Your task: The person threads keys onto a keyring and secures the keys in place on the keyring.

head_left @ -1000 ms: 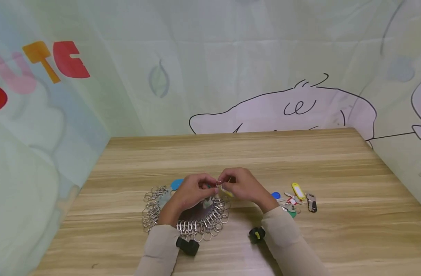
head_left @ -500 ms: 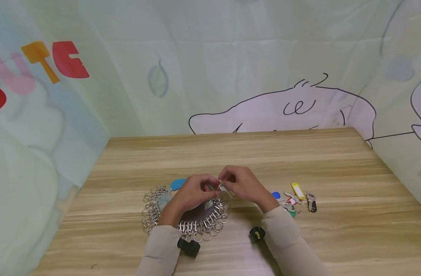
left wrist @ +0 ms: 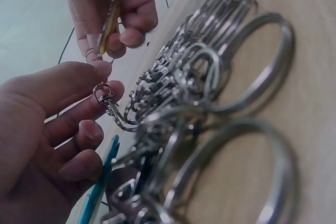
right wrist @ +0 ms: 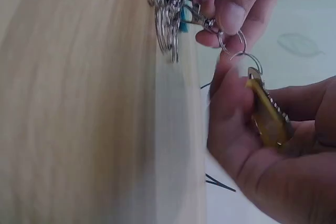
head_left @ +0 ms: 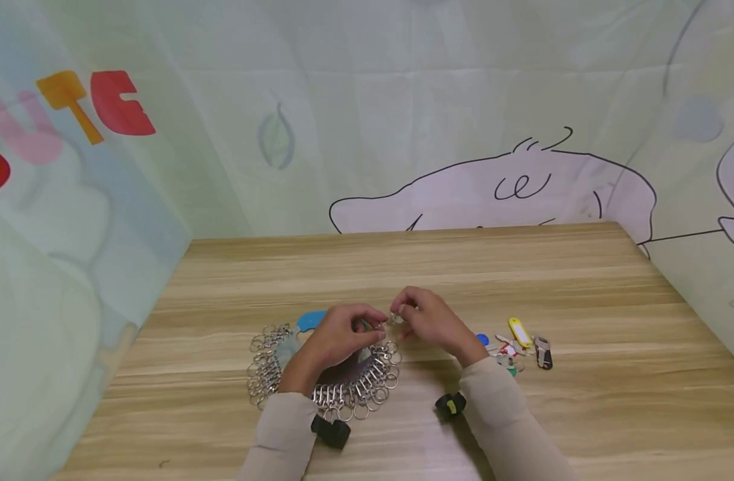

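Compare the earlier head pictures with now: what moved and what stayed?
The right hand, holding a yellow tag, shifted slightly to the person's right, so a small gap now shows between its fingertips and the left hand's. Nothing was visibly let go. The left hand, the circle of metal clasps and the loose keys and tags stayed put.

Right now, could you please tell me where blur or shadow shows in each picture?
Head view: mostly clear, with a soft shadow on the table beside the right sleeve; left wrist view: the nearest metal rings are out of focus; right wrist view: the table is soft, and the right hand has blurred fingers.
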`<action>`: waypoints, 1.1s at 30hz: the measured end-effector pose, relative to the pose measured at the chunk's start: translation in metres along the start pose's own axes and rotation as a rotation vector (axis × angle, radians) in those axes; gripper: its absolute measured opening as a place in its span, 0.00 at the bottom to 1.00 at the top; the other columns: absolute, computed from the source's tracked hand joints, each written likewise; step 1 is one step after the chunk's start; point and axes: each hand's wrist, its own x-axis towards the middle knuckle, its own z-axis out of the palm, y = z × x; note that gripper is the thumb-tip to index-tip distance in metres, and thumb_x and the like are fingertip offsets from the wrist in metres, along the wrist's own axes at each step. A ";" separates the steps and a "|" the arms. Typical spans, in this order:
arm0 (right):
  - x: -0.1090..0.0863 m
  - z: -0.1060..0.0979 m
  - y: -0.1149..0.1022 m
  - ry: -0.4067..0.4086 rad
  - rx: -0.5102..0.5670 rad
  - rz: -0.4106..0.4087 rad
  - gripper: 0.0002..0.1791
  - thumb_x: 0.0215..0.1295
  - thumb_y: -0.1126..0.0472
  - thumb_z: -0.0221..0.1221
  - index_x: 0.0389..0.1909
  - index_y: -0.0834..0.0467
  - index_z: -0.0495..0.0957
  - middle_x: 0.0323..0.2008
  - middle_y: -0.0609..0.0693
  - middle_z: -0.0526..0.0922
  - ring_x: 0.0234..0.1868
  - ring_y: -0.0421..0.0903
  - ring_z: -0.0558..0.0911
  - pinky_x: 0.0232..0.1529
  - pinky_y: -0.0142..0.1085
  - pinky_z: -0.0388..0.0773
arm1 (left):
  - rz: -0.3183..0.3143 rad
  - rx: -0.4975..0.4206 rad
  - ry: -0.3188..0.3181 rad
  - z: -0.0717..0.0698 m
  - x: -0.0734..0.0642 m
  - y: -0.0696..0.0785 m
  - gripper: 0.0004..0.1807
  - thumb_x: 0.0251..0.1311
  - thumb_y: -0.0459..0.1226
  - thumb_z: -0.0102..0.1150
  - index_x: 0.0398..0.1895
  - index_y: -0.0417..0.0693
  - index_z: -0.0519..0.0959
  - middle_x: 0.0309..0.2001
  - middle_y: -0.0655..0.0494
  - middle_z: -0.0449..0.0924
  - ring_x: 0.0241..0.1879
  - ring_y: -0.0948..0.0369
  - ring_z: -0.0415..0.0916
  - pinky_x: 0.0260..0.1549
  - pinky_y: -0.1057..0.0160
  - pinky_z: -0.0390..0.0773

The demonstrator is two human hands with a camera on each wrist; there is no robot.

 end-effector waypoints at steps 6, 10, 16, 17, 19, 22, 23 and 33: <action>-0.001 -0.003 -0.002 0.055 0.039 0.024 0.06 0.72 0.70 0.55 0.44 0.66 0.78 0.32 0.57 0.80 0.19 0.48 0.79 0.23 0.36 0.74 | 0.000 0.028 0.015 0.000 0.000 0.001 0.12 0.60 0.36 0.69 0.47 0.49 0.86 0.34 0.64 0.83 0.25 0.61 0.73 0.21 0.64 0.71; -0.001 -0.007 -0.004 0.091 -0.006 0.037 0.09 0.66 0.72 0.57 0.45 0.65 0.81 0.24 0.54 0.80 0.23 0.46 0.77 0.24 0.34 0.70 | 0.004 0.042 0.022 0.000 0.001 0.000 0.12 0.61 0.35 0.69 0.48 0.50 0.85 0.34 0.64 0.83 0.26 0.61 0.74 0.22 0.64 0.72; 0.000 -0.008 0.001 0.106 0.066 0.062 0.15 0.59 0.76 0.58 0.47 0.68 0.82 0.28 0.55 0.84 0.28 0.50 0.84 0.33 0.40 0.81 | 0.029 0.050 0.019 0.000 0.000 -0.001 0.13 0.61 0.32 0.67 0.50 0.47 0.85 0.36 0.63 0.84 0.25 0.61 0.74 0.20 0.64 0.73; 0.000 -0.008 0.002 0.110 0.079 0.071 0.15 0.59 0.76 0.57 0.47 0.69 0.82 0.27 0.56 0.84 0.28 0.50 0.85 0.34 0.41 0.82 | 0.033 0.048 0.017 0.000 0.000 -0.002 0.14 0.61 0.31 0.67 0.50 0.47 0.84 0.37 0.62 0.84 0.24 0.61 0.74 0.20 0.64 0.73; 0.000 -0.008 0.007 0.114 0.108 0.095 0.15 0.59 0.77 0.57 0.47 0.70 0.82 0.27 0.57 0.84 0.28 0.51 0.85 0.35 0.41 0.83 | 0.038 0.045 0.012 0.000 0.000 -0.002 0.15 0.62 0.30 0.66 0.52 0.45 0.84 0.39 0.61 0.84 0.24 0.61 0.74 0.20 0.64 0.73; 0.001 -0.009 0.012 0.112 0.133 0.129 0.14 0.60 0.77 0.55 0.47 0.70 0.82 0.27 0.58 0.84 0.28 0.51 0.85 0.35 0.41 0.83 | 0.029 0.034 0.015 0.000 0.000 -0.001 0.15 0.63 0.30 0.66 0.53 0.44 0.83 0.40 0.60 0.84 0.23 0.62 0.74 0.19 0.64 0.72; 0.002 -0.009 0.014 0.110 0.139 0.138 0.15 0.61 0.77 0.54 0.47 0.70 0.81 0.27 0.58 0.84 0.28 0.51 0.85 0.35 0.41 0.83 | 0.027 0.033 0.020 0.000 -0.001 0.000 0.15 0.63 0.31 0.66 0.53 0.44 0.83 0.40 0.60 0.84 0.24 0.62 0.74 0.19 0.64 0.72; 0.003 -0.014 0.016 0.117 0.181 0.213 0.10 0.68 0.75 0.53 0.45 0.71 0.81 0.33 0.62 0.83 0.29 0.53 0.86 0.35 0.41 0.84 | 0.004 0.062 0.044 -0.002 -0.001 0.001 0.11 0.64 0.32 0.65 0.49 0.45 0.85 0.37 0.60 0.83 0.24 0.61 0.73 0.19 0.64 0.72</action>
